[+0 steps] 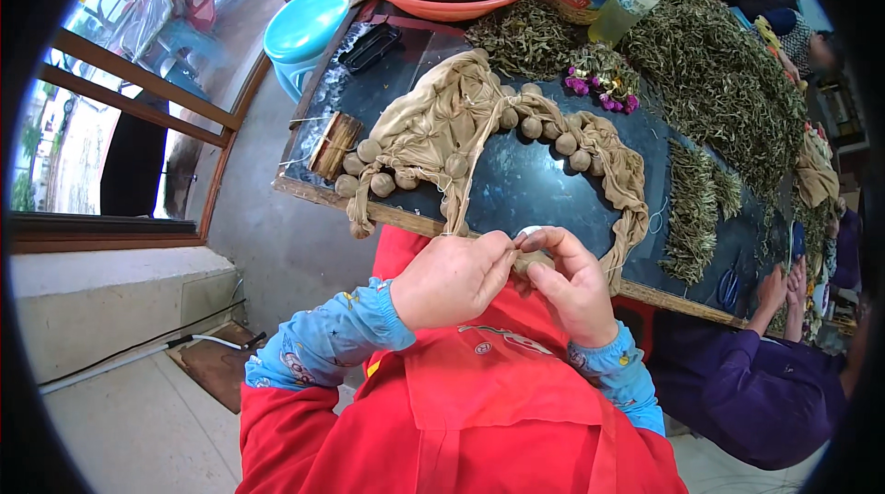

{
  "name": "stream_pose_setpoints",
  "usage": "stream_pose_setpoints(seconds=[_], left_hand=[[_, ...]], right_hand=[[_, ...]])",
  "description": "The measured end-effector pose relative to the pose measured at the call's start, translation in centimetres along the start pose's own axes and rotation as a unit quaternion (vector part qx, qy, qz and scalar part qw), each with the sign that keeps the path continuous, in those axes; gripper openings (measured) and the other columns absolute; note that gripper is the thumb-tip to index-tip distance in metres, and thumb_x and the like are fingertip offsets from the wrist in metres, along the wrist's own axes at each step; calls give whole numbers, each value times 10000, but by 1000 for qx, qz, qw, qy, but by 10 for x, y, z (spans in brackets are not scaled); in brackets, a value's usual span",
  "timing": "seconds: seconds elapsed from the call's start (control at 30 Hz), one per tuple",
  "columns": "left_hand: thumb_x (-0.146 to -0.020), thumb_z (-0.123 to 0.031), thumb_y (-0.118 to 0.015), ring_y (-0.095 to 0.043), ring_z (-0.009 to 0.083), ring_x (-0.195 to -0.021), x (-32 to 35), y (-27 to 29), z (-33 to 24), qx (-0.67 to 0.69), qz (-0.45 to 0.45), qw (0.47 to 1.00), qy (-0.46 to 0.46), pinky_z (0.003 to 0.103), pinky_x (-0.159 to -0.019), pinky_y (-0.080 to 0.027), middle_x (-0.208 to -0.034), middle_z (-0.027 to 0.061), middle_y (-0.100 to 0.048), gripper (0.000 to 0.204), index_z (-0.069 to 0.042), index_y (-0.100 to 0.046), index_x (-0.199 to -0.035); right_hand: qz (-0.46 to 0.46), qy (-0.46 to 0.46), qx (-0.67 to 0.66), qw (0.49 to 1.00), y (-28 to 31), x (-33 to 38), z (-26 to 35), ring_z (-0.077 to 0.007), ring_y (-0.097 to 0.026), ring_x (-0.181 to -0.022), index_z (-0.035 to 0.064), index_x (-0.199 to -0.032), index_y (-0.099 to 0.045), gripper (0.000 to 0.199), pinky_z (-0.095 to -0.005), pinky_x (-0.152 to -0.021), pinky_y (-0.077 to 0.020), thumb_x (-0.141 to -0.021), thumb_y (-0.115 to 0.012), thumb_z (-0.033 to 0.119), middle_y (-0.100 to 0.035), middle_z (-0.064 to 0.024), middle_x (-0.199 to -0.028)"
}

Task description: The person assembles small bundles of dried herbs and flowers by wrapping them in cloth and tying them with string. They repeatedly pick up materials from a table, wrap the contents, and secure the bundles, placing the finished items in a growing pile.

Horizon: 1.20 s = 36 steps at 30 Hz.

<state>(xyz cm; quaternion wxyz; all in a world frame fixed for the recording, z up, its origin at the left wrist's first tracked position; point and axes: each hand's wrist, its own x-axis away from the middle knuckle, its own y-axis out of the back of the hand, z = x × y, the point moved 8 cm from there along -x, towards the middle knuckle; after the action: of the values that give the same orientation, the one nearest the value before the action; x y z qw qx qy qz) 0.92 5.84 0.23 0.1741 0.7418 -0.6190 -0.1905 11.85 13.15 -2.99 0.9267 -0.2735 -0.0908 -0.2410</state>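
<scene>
At the near edge of the counter (525, 182), in the head view, the right hand (579, 289) grasps a small tan bundle (531, 261) between curled fingers and thumb. The left hand (456, 278) meets it there in a tight pinch; I cannot tell what, if anything, lies between its fingertips. The knobbed tan cloth (441, 118) sprawls across the counter and drapes over its near edge.

The step looks like gathering or binding cloth by hand. To do it well, the right grip should hold the bundle's neck firm while the left draws evenly, with enough slack in the cloth lying on the counter.

The fingers hide most of the bundle, and a white piece (532, 230) beside the counter's near edge is too covered to identify. To the counter's right, a co-worker (751, 383) is partly lost in the dark rim.
</scene>
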Motion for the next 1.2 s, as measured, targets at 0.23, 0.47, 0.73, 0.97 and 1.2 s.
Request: stream_pose_setpoints(seconds=[0.23,0.47,0.73,0.97,1.2], left_hand=[[-985,-117,-503,-601,408,-629,2,1,0,-24,-13,1000,15,455,-549,-479,-699,195,-598,125,-16,-559,-936],[-1035,-249,-485,-599,227,-577,5,-8,6,211,11,976,56,353,-499,-466,-651,117,-578,283,-19,-573,-894],[-1004,-186,-567,-538,122,-564,14,5,2,260,37,965,22,281,-556,-465,-698,39,-585,209,-43,-630,-865],[-930,-89,-618,-599,203,-755,16,25,10,173,-11,984,-40,319,-669,-486,-870,87,-579,99,-15,-631,-864],[-898,-114,-657,-565,307,-716,29,11,-3,-7,-6,999,-31,374,-637,-481,-802,115,-545,90,-38,-648,-851]], right_hand=[[-80,146,195,966,1,-1,4,-137,-622,-972,3,-1085,-575,200,-288,-809,-520,-886,-597,8,-607,-92,-1123],[-112,195,360,906,4,-3,10,-176,-634,-696,17,-997,-592,180,-295,-654,-511,-861,-681,95,-657,-115,-850],[-14,234,345,909,-20,-1,34,-194,-619,-770,20,-1054,-576,262,-289,-690,-498,-835,-703,89,-629,-105,-936],[64,237,327,912,-37,-14,39,-112,-633,-694,6,-1110,-602,262,-268,-631,-507,-920,-673,171,-661,-64,-801],[37,92,288,952,-14,-20,-1,-85,-639,-706,-32,-1033,-644,231,-265,-630,-519,-945,-664,181,-700,-69,-805]])
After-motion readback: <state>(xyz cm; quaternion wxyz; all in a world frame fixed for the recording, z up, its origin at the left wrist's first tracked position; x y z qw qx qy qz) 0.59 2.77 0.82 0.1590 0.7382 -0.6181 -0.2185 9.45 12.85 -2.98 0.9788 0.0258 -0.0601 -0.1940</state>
